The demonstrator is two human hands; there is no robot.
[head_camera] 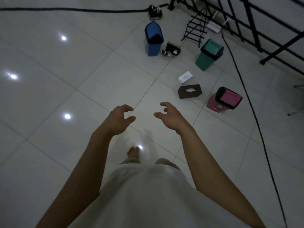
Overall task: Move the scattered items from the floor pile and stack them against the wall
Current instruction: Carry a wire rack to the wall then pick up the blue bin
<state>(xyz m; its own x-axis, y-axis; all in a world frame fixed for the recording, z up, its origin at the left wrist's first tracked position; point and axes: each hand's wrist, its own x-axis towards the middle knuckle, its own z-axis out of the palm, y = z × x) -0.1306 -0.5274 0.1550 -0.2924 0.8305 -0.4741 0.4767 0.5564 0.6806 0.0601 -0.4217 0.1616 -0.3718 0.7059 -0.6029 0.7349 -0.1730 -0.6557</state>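
Note:
Scattered on the white tiled floor ahead and to the right stand a blue bin [153, 39], a green bin [209, 54] and a pink bin [223, 100], each with a dark swing lid. Between them lie a brown tissue box [189, 91], a small white pack [185, 77] and a small black item [171, 48]. My left hand [119, 120] and my right hand [171, 116] hover side by side above the floor, well short of the items. Both have loosely curled fingers and hold nothing.
A black wire rack [196, 27] leans near a black metal frame [256, 27] at the top right. A black cable [246, 96] runs down the right side, another [65, 9] crosses the far floor to a dark device [154, 13]. My bare foot [133, 153] is below my hands.

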